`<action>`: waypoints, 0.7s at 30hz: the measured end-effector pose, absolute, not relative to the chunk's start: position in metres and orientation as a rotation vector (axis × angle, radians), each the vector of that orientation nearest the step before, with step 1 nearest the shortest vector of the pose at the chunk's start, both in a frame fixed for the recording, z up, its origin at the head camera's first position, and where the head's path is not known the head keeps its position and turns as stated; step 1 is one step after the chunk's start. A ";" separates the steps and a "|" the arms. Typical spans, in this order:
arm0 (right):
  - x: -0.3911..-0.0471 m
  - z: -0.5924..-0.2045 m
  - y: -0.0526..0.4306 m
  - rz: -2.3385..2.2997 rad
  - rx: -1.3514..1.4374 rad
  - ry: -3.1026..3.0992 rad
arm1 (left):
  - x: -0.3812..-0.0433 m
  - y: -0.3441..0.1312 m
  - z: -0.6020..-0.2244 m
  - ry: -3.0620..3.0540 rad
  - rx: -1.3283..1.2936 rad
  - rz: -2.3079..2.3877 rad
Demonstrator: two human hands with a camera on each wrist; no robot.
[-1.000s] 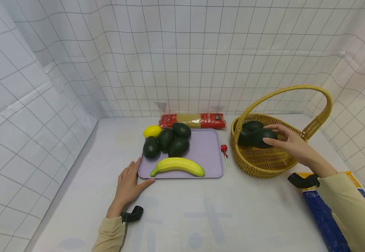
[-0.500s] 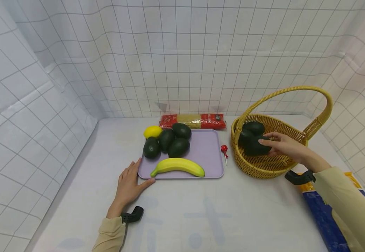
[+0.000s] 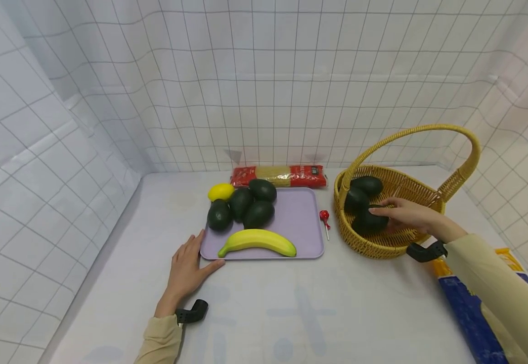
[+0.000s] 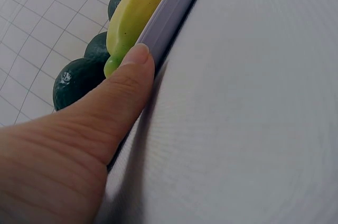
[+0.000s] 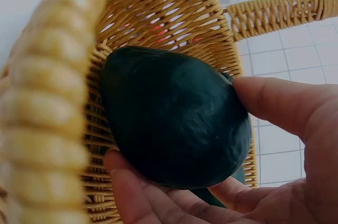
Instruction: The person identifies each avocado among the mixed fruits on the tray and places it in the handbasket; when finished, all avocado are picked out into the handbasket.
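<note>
White tabletop (image 3: 337, 308) spread out below me, faint blue-grey marks across its near half, and white sheeting with thin dark grid lines (image 3: 264, 86) walling me in at the back and both sides, rippling towards the top! Against the back wall lies a long, clear-middled noodle packet with red ends (image 3: 273, 176); there's print on the red, a dark square near its right end, but it's too small to read. Over by my right sleeve, a blue-and-orange plastic bag (image 3: 469, 308), partly covered by my arm, its lettering beyond me too.

To the hands! My right hand (image 3: 409, 214) reaches down into the round golden wicker basket (image 3: 373, 249), gripping a smooth dark green avocado (image 5: 174, 118), thumb on one side, fingers curled beneath. That avocado sits inside the basket, towards its left, two more dark avocados (image 3: 366, 186) just behind.

My left hand (image 3: 186, 269) lies relaxed and spread, fingers at the left edge of the flat lavender tray (image 3: 293, 212), thumb along its near edge. On that tray: four dark green avocados in a cluster (image 3: 258, 214) and a curved yellow banana (image 3: 257, 240), with a bright yellow lemon (image 3: 220, 192) at the back-left corner. Between tray and basket, a red-wrapped lollipop (image 3: 324, 216)!
</note>
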State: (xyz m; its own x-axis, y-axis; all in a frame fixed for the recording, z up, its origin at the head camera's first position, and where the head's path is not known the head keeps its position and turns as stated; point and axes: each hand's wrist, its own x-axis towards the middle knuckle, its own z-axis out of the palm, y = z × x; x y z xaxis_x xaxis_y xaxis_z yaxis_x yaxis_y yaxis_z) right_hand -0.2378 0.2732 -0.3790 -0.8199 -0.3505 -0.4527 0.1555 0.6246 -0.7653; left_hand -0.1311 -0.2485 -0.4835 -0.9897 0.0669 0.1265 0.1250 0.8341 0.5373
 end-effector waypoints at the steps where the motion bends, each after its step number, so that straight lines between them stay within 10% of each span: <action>1: -0.239 -0.379 0.273 -1.141 -0.147 2.266 | -0.131 -0.248 -0.483 -2.908 -0.152 -0.866; 21: -0.243 -0.386 0.266 -1.244 -0.167 2.178 | -0.130 -0.248 -0.482 -2.897 -0.170 -0.850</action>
